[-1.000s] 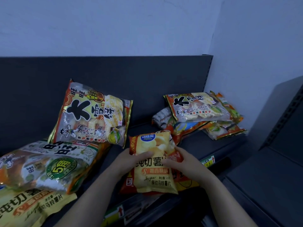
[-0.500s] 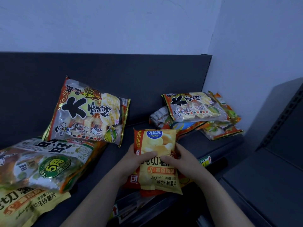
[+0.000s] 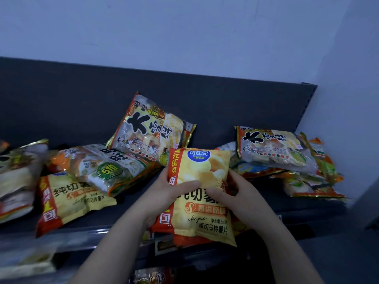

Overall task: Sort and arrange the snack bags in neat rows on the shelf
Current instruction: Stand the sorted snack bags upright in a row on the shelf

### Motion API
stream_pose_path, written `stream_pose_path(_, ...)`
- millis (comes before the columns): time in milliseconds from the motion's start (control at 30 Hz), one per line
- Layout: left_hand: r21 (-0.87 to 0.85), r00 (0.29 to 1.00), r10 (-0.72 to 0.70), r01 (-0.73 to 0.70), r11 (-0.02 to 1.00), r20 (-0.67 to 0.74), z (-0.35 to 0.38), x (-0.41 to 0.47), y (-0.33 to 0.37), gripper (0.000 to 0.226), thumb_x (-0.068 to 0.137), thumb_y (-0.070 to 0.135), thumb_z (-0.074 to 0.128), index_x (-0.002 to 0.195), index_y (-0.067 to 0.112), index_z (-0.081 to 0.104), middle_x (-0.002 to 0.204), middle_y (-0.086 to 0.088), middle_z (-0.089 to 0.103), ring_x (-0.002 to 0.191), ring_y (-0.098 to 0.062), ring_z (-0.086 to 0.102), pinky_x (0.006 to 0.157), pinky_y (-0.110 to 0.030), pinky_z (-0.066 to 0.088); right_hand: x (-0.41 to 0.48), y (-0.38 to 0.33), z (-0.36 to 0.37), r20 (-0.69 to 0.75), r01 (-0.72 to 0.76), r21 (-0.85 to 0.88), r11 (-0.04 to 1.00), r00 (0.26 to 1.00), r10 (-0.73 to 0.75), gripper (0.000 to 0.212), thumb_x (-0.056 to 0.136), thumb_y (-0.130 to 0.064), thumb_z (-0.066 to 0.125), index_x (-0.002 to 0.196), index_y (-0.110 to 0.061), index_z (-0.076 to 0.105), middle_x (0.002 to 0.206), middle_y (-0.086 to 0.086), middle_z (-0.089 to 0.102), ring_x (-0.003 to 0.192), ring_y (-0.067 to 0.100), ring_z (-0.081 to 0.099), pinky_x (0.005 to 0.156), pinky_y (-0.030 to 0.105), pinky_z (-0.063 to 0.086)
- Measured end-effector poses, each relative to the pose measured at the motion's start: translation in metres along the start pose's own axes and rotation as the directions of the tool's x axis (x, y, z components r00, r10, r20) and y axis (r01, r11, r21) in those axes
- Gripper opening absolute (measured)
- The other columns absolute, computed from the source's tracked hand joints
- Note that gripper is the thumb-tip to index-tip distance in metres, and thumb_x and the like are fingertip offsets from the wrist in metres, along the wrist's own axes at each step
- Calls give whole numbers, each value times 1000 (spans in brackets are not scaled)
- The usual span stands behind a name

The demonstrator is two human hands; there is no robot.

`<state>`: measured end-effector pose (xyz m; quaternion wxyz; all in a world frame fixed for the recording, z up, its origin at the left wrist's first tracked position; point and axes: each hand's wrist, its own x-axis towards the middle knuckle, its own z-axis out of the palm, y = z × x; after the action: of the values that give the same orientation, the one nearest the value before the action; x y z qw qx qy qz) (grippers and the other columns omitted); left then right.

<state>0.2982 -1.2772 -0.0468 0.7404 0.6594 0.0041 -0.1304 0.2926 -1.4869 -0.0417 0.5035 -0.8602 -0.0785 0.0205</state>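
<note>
Shelf (image 3: 303, 210): left hand (image 3: 170, 193), right hand (image 3: 235, 197) grip chip bag (image 3: 205, 167), maybe two stacked.

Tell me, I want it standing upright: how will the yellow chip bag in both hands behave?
The yellow chip bag looks puffed, so probably light and squashy. Its glossy film may slip. The left hand and right hand grip both sides; released upright, it likely tips.
</note>
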Motion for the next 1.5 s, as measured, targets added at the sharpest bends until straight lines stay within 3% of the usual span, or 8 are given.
stream_pose_path(367, 87, 899, 205, -186, 979, -388, -63, -156, 40, 68, 68, 32, 85, 125, 29, 49, 104, -5, 75, 90, -31, 73, 82, -50, 57, -32, -108, 69, 274, 286, 156, 946, 907, -320, 60, 57, -75, 71, 112, -63, 48, 103, -29, 66, 95, 1, 66, 84, 39, 56)
stream_pose_path(600, 92, 766, 238, -230, 969, -597, -134, -254, 40, 52, 74, 23, 78, 121, 23, 55, 101, -7, 75, 87, -30, 74, 73, -42, 60, -53, -178, 173, 438, 399, 194, 896, 782, -443, 50, 67, -66, 72, 112, -52, 53, 104, -26, 68, 93, -2, 67, 83, 38, 56)
stream_pose_path(767, 69, 674, 195, -209, 975, -713, -214, -333, 33, 71, 66, 31, 87, 126, 25, 48, 104, -10, 74, 88, -32, 73, 79, -46, 58, -73, -232, 276, 515, 448, 209, 869, 706, -487, 65, 56, -79, 68, 114, -55, 50, 113, -22, 64, 101, 2, 64, 84, 39, 55)
stream_pose_path(967, 74, 585, 172, -187, 980, -793, -315, -432, 29, 55, 71, 27, 80, 118, 22, 52, 96, -10, 76, 81, -30, 74, 67, -38, 59, -114, -302, 408, 601, 441, 268, 856, 618, -507, 40, 66, -67, 73, 97, -56, 52, 98, -34, 61, 94, -8, 58, 88, 34, 52)
stream_pose_path(1067, 70, 549, 155, -173, 982, -821, -359, -473, 25, 48, 73, 26, 78, 114, 20, 54, 93, -10, 76, 76, -28, 74, 62, -34, 59, -132, -326, 468, 617, 436, 289, 852, 595, -515, 53, 60, -73, 71, 107, -54, 54, 104, -26, 67, 99, -1, 63, 89, 39, 53)
stream_pose_path(1167, 60, 530, 137, -160, 985, -837, -398, -501, 20, 42, 76, 25, 76, 112, 21, 55, 92, -10, 76, 76, -28, 74, 62, -34, 59, -144, -346, 517, 653, 408, 303, 861, 569, -499, 32, 71, -61, 74, 92, -56, 50, 94, -36, 59, 89, -13, 54, 85, 30, 50)
stream_pose_path(1300, 39, 507, 106, -141, 989, -856, -448, -524, 13, 43, 78, 27, 76, 114, 22, 54, 92, -9, 76, 78, -29, 74, 61, -33, 59, -150, -369, 568, 710, 383, 303, 873, 521, -474, 33, 76, -54, 73, 98, -52, 48, 98, -36, 52, 81, -14, 48, 72, 18, 42)
stream_pose_path(1500, 8, 476, 73, -136, 991, -877, -520, -527, 8, 55, 73, 33, 79, 119, 23, 50, 94, -8, 76, 81, -30, 74, 69, -38, 60, -125, -396, 634, 728, 397, 269, 877, 513, -456, 36, 74, -57, 73, 99, -51, 49, 100, -32, 55, 90, -8, 55, 83, 28, 51)
